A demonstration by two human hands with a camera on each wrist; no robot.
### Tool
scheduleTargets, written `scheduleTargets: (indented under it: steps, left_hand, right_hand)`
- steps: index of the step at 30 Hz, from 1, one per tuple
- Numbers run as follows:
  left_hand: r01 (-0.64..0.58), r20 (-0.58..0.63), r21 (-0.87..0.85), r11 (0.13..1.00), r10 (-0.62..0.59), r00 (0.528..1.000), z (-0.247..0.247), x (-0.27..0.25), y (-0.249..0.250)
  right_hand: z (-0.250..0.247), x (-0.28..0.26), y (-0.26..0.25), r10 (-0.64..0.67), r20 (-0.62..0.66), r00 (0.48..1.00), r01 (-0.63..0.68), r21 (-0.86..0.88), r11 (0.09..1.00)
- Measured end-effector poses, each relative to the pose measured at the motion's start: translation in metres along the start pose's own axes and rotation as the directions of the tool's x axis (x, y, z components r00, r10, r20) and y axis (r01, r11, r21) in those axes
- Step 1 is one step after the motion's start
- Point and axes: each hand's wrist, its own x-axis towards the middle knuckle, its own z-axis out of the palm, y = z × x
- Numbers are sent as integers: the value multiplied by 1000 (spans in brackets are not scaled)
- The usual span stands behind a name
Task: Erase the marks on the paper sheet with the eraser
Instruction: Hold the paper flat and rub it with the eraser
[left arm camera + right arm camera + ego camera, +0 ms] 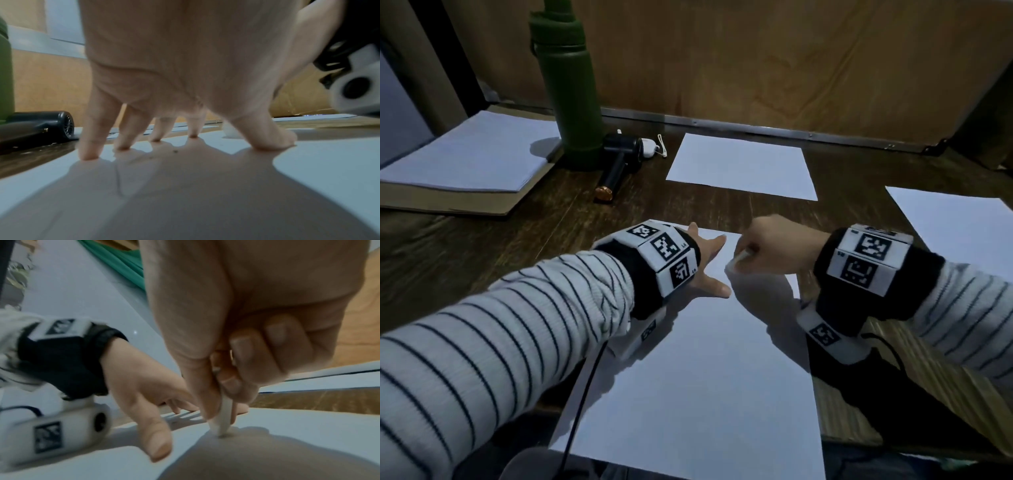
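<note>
The paper sheet (698, 377) lies nearest, reaching from the table's near edge towards 12 o'clock. On its far left part the left hand (709, 260) is spread, straight fingers (90, 146) and thumb pressing the sheet with their tips. Just to its right, at about 3 o'clock from it, the right hand (774, 243) is curled into a fist that pinches the white eraser (224, 423) between thumb and fingers; the eraser's lower end touches the sheet near its far edge. No marks can be made out beneath it.

Farther off, at 10 o'clock, sits a paper stack (472, 154), then a green bottle (571, 85) with a black handheld device (619, 164) lying beside it. A second sheet (743, 168) lies at 12 o'clock, a third sheet (962, 226) at 2 o'clock.
</note>
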Motion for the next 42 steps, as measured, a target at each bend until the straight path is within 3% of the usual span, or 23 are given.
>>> scheduleTargets:
  steps: [2, 4, 8, 11, 16, 22, 27, 29, 34, 36, 39, 42]
  left_hand:
    - [-6, 2, 14, 1000, 6, 1000, -1, 1, 2]
    - [-2, 11, 31, 1000, 1, 1000, -1, 0, 2]
    - [1, 20, 60, 998, -2, 1000, -2, -1, 2]
    - [-3, 25, 68, 998, 1, 1000, -3, -2, 4]
    - [15, 34, 53, 998, -16, 999, -3, -3, 4]
    - [1, 20, 36, 999, -2, 1000, -2, -5, 3]
    - [-4, 32, 7, 1000, 4, 999, -3, -5, 2]
    - [-4, 8, -2, 1000, 5, 1000, -3, -7, 1]
    - [25, -40, 10, 1000, -25, 999, -2, -13, -1]
    - [25, -55, 2, 1000, -25, 998, -2, -14, -2]
    - [30, -51, -15, 999, -30, 998, -2, -12, -2]
    - [27, -50, -11, 1000, -28, 998, -2, -12, -1]
  right_hand:
    - [-1, -8, 1, -26, 113, 993, 26, 0, 1000]
    - [-5, -4, 6, 10, 144, 989, -14, 24, 1000]
    - [-8, 21, 14, 79, 18, 997, -80, 63, 995]
    - [-4, 20, 14, 58, -53, 997, -52, 103, 993]
    - [4, -3, 15, 3, 83, 997, -11, 96, 995]
    - [-10, 21, 15, 78, -100, 992, -68, 101, 993]
    - [1, -2, 7, -44, 172, 984, 33, 63, 997]
    - [-4, 6, 6, -19, 164, 986, 5, 84, 996]
    - [-11, 40, 14, 94, -29, 995, -91, 91, 992]
    - [-6, 28, 12, 33, -4, 999, -32, 69, 997]
    - [1, 5, 6, -59, 143, 988, 48, 78, 996]
    - [-4, 17, 6, -10, 123, 992, -4, 112, 994]
